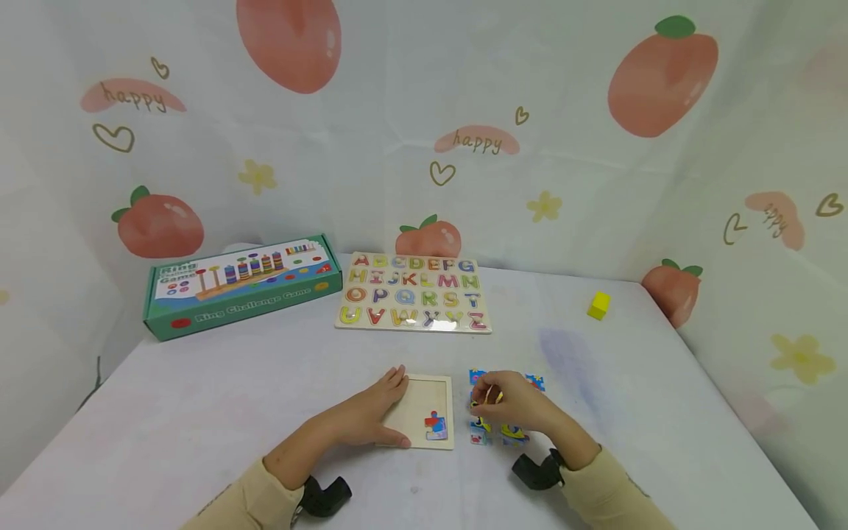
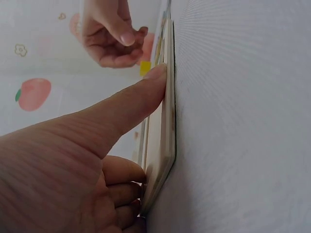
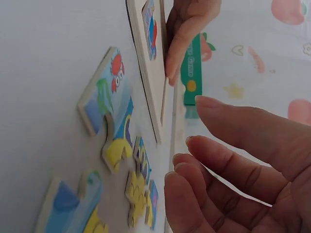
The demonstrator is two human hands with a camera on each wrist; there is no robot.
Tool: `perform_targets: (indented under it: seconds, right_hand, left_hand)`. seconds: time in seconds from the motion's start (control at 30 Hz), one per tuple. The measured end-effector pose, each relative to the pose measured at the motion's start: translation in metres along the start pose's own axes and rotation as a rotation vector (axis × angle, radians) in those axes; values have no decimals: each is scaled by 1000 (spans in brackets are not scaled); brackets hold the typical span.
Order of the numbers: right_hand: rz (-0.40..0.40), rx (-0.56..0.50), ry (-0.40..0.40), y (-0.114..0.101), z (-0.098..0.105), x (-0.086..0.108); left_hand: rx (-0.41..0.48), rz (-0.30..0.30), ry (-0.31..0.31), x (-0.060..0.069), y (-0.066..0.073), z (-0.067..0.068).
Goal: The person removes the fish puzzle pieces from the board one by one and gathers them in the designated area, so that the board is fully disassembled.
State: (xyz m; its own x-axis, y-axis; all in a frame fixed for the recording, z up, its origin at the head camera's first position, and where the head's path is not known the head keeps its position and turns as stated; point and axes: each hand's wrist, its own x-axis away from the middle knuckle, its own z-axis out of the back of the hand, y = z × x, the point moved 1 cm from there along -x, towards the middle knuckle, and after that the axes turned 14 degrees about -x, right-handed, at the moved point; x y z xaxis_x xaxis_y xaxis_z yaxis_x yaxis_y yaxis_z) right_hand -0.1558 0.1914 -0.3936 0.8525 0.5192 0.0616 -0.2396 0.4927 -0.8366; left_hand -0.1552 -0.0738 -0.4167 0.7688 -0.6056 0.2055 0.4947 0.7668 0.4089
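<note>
A shallow wooden puzzle tray (image 1: 419,394) lies on the table, with red-and-blue joined puzzle pieces (image 1: 436,427) in its near right corner. My left hand (image 1: 367,412) rests over the tray's left side, its thumb (image 2: 146,85) pressing the rim and the other fingers at the edge. To the right of the tray, my right hand (image 1: 517,401) hovers above several loose jigsaw pieces. Its thumb and fingers are bent but apart, and nothing shows between them in the right wrist view. Among those pieces are a crab piece (image 3: 109,85) and yellow-patterned ones (image 3: 137,194), partly hidden under the hand from above.
Behind the tray lies a wooden alphabet board (image 1: 414,293). A green ring game box (image 1: 244,287) stands at the back left, and a small yellow block (image 1: 599,305) sits at the back right. A patterned curtain (image 1: 371,147) hangs behind the white-covered table (image 1: 265,390).
</note>
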Motion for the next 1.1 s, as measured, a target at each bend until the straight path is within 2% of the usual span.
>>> perform_targets:
  seconds: [0.2, 0.43, 0.57, 0.83, 1.1]
  right_hand:
    - [27, 8, -31, -7, -9, -14]
    - [-39, -37, -101, -18, -20, -30]
    - [-73, -18, -143, -23, -27, -36]
    - [-113, 15, -175, -25, -36, -39]
    - [-97, 21, -248, -26, -39, -37]
  left_hand:
    - [11, -1, 0, 0, 1, 1]
    - [4, -1, -1, -2, -2, -1]
    - [5, -3, -3, -2, -2, -2]
    - [17, -2, -5, -2, -3, -1]
    - [16, 0, -5, -1, -2, -1]
